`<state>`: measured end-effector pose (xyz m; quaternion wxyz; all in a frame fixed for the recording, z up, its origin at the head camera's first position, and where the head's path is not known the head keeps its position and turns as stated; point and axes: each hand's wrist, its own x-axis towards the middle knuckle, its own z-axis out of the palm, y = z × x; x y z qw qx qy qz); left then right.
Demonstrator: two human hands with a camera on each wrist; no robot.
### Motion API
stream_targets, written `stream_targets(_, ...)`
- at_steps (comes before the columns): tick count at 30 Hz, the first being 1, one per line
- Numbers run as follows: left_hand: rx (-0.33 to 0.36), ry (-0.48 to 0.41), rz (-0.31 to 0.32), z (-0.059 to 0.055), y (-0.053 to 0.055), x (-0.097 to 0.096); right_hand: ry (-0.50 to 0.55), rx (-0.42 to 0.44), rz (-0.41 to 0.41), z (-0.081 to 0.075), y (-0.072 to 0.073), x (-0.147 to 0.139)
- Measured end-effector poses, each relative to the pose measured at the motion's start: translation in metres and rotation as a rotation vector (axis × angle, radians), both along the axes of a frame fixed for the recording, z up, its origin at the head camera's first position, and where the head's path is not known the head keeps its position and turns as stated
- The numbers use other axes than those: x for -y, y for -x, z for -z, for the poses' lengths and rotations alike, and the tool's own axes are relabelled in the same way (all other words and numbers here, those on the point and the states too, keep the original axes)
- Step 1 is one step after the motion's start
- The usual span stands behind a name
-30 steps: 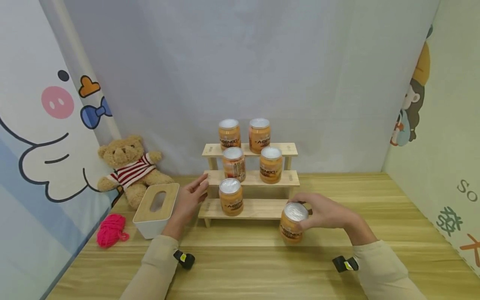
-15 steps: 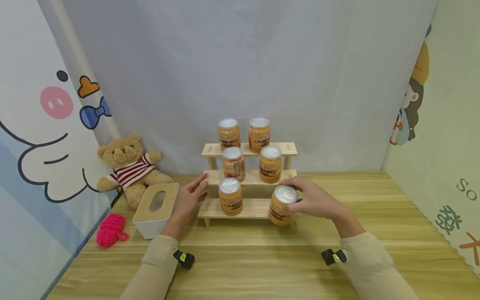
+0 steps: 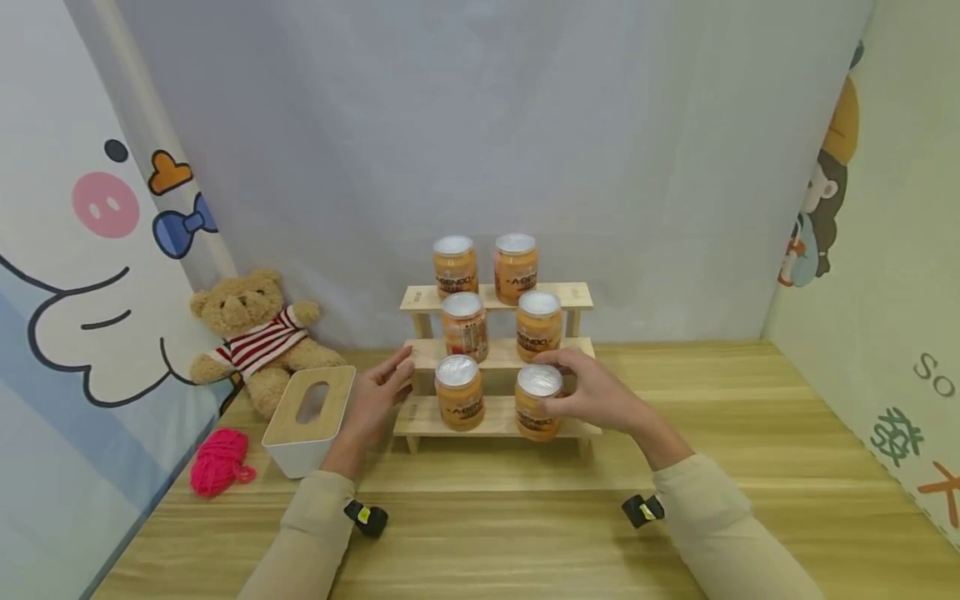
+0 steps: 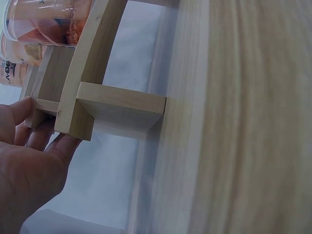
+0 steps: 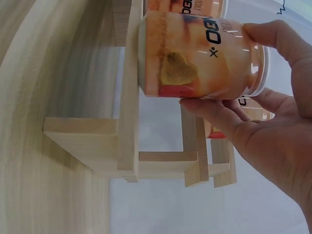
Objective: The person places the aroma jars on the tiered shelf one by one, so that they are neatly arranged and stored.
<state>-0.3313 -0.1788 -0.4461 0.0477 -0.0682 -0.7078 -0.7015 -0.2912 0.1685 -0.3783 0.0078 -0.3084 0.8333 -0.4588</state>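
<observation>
My right hand (image 3: 600, 398) grips an orange-labelled jar (image 3: 531, 417) with a silvery lid, thumb and fingers on opposite sides near its top. The jar is roughly upright, its base right at the bottom board of a three-tier wooden stand (image 5: 127, 141). At the stand's left end is my left hand (image 3: 372, 404); in the left wrist view its thumb and fingertips (image 4: 68, 141) touch the ends of the boards. Another such jar (image 3: 460, 400) stands on the bottom tier's left. Two more are on the middle tier, including one jar (image 3: 538, 329) behind the gripped one, and two on top.
A tissue box (image 3: 300, 454) with a wooden lid stands beside my left wrist. Behind it sits a teddy bear (image 3: 255, 333) in a striped shirt, with a pink yarn ball (image 3: 217, 462) in front. A grey curtain (image 3: 637, 167) hangs at the back of the table (image 3: 510, 533).
My right hand has carried its jar leftward and back, from in front of the stand's right end to the bottom tier beside the other jar. My left hand has stayed at the stand's left end.
</observation>
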Motion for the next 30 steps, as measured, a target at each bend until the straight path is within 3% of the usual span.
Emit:
stream_targets(15,-0.018,0.032,-0.019,-0.001,-0.003,0.006,0.091,0.04,0.211,0.011,-0.002,0.017)
stream_targets(30,-0.013,0.056,-0.028,-0.001,-0.001,0.007,0.172,0.034,0.203,0.018,0.0,0.019)
